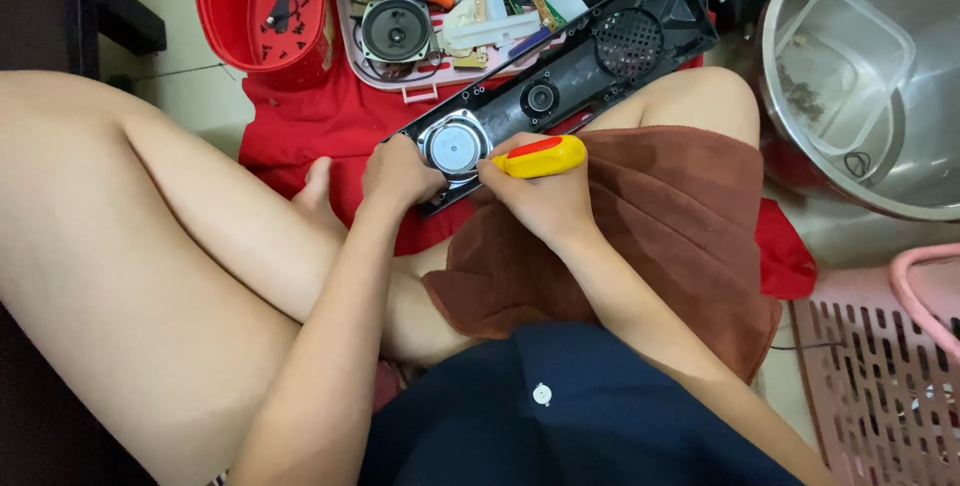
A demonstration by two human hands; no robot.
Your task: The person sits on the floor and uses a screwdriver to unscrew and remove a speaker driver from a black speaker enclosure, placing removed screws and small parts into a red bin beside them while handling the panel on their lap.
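A long black speaker panel (pixel 600 56) lies slanted across my lap, with a round silver speaker (pixel 455 144) at its near end and a small tweeter (pixel 540 98) further up. My left hand (pixel 398 171) grips the panel's near end beside the silver speaker. My right hand (pixel 535 191) is closed around a screwdriver with a yellow and red handle (pixel 542 156), its tip pointing at the speaker's edge. A brown towel (pixel 660 226) covers my right thigh under the panel.
A red tub (pixel 225 6) holding small dark screws sits at the back left on a red cloth (pixel 320 116). A tray (pixel 410 86) carries a loose speaker, a blue-orange tool and circuit boards. A large steel pot (pixel 920 146) stands right, a pink basket (pixel 880 376) below it.
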